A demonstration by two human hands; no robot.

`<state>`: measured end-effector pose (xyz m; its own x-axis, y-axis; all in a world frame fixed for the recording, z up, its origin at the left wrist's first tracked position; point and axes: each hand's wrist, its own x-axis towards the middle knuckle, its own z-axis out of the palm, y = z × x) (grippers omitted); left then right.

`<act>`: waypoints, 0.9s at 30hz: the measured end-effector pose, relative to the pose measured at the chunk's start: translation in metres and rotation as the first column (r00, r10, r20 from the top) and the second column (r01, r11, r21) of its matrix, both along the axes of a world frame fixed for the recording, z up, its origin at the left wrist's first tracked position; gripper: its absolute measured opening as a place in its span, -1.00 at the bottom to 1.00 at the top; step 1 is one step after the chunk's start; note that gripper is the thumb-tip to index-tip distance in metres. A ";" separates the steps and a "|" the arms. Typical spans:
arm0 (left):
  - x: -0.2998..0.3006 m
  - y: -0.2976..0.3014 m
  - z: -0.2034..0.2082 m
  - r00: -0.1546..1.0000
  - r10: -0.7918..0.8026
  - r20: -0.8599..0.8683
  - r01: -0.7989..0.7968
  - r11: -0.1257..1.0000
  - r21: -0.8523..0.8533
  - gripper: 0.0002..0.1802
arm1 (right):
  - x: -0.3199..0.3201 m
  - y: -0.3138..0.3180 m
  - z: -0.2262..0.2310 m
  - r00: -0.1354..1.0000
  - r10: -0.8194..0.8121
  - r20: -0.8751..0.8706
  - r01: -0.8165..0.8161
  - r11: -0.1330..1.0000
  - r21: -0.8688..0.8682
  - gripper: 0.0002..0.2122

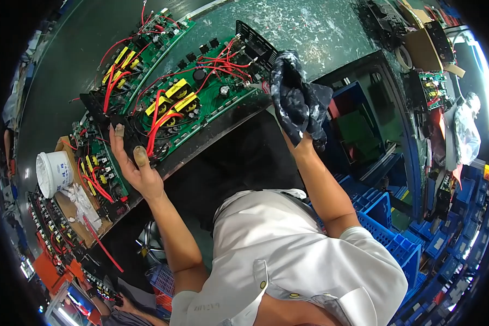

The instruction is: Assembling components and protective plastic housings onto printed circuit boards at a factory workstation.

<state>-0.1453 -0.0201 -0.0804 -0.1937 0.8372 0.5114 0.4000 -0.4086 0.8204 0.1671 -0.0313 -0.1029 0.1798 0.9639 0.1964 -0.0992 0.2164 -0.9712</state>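
Observation:
A green circuit board (pixel 212 89) with yellow-wrapped coils, red wires and a black slotted end plate (pixel 256 44) lies at the front edge of the bench. My left hand (pixel 141 174) is at the board's left end, its thumb and forefinger stretched apart with tan covers on their tips. Black parts and red wires lie beside these fingers; the other fingers are mostly hidden. In my right hand (pixel 303 142) is a dark rag (pixel 299 95) smeared with white, bunched up near the board's right end. The rag covers most of that hand's fingers.
Another wired board (pixel 146 46) lies behind the first. At left a white tub (pixel 54 174) stands by a cardboard box (pixel 73 217) with crumpled white material. Right of me are a dark frame (pixel 402 103) and blue crates (pixel 388 233). A co-worker's hand (pixel 127 304) shows at lower left.

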 end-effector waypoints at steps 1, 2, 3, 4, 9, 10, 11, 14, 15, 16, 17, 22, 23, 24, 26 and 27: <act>0.000 0.000 0.000 1.000 -0.001 0.001 0.001 1.000 0.000 -0.38 | 0.000 0.001 0.000 0.939 0.088 -0.332 -0.096 0.995 -0.009 -0.67; 0.000 0.000 0.001 1.000 -0.004 0.002 0.004 1.000 -0.010 -0.37 | 0.001 0.002 0.001 0.940 0.087 -0.331 -0.096 0.995 -0.009 -0.67; -0.001 -0.002 0.000 1.000 -0.002 0.001 0.002 1.000 -0.019 -0.36 | -0.006 0.008 0.015 0.847 0.085 -0.525 -0.151 0.985 -0.085 -0.70; 0.000 -0.003 0.001 1.000 -0.004 0.003 0.004 1.000 -0.017 -0.36 | -0.011 0.012 0.024 0.720 0.054 -0.692 -0.215 0.965 -0.148 -0.72; -0.008 -0.003 0.017 0.998 -0.018 0.060 0.028 0.985 -0.168 -0.29 | -0.016 -0.001 0.033 0.464 -0.103 -0.880 -0.053 0.988 -0.143 -0.76; -0.010 -0.003 0.026 0.998 -0.030 0.058 0.042 0.974 -0.221 -0.32 | 0.007 0.008 0.047 0.853 0.006 -0.522 0.018 0.999 0.040 -0.72; -0.009 -0.003 0.032 0.998 -0.025 0.060 0.037 0.975 -0.220 -0.32 | 0.016 0.012 0.061 0.925 -0.287 0.248 0.251 0.953 0.167 -0.76; -0.004 0.005 0.046 0.991 0.061 0.118 0.003 0.876 -0.483 -0.31 | 0.064 0.028 0.068 0.926 -0.208 -0.314 0.253 0.961 0.109 -0.82; -0.005 0.006 0.051 0.991 0.061 0.117 0.010 0.853 -0.521 -0.29 | 0.098 0.040 0.065 0.961 -0.257 -0.103 0.270 0.953 0.140 -0.83; -0.007 0.006 0.055 0.991 0.059 0.117 0.017 0.830 -0.558 -0.28 | 0.128 0.051 0.064 0.946 -0.304 0.111 0.283 0.943 0.174 -0.84; -0.014 0.005 0.053 0.990 0.086 0.110 -0.004 0.805 -0.593 -0.26 | 0.121 0.074 0.102 0.916 -0.299 -0.268 0.317 0.948 0.027 -0.84; -0.028 0.008 0.052 0.996 -0.011 0.084 0.064 0.745 -0.664 -0.28 | 0.207 0.143 0.131 0.851 -0.047 0.524 0.126 0.985 -0.115 -0.82; -0.031 0.011 0.054 0.997 -0.034 0.073 0.075 0.717 -0.693 -0.30 | 0.213 0.152 0.125 0.820 0.061 0.569 0.122 0.953 -0.277 -0.78; -0.016 0.014 0.069 0.999 -0.019 0.037 0.040 0.693 -0.719 -0.41 | 0.213 0.164 0.119 0.781 0.187 0.595 0.114 0.895 -0.431 -0.74; -0.022 0.022 0.064 0.996 -0.087 -0.007 0.058 0.723 -0.688 -0.52 | 0.203 0.171 0.102 0.705 0.287 0.649 0.056 0.889 -0.454 -0.67; -0.017 0.026 0.067 0.996 -0.087 0.005 0.067 0.726 -0.684 -0.47 | 0.211 0.177 0.085 0.683 0.305 0.663 0.049 0.887 -0.459 -0.68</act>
<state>-0.1622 0.0063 -0.0134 -0.1080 0.9737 -0.2008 0.4173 0.2277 0.8798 0.3785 0.1453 -0.0178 0.0268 0.9780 -0.2067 0.6502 -0.1742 -0.7396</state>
